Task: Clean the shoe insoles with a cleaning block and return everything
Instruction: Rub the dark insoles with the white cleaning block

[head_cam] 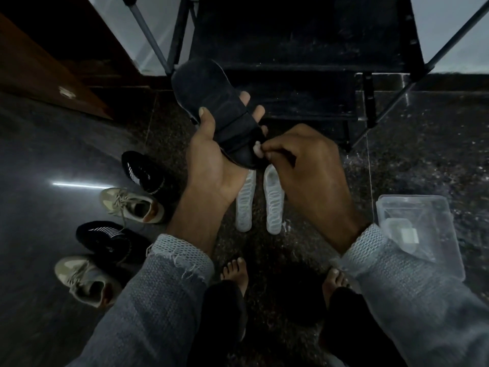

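Head view: a dark insole (pixel 211 102) lies in the left hand (pixel 211 165), thumb over its edge and fingers (pixel 258 112) curled beneath. The right hand (pixel 304 165) pinches a small pale cleaning block (pixel 258 151) against its near end. Two white insoles (pixel 260 200) lie on the floor (pixel 410 154) below; a clear container (pixel 420 226) sits right, shoes (pixel 132 205) left.

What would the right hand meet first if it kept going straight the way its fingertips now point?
Most likely the dark insole in the left hand. The right hand pinches a small pale piece, probably the cleaning block, pointing left at the insole's near end; whether they already touch is unclear.
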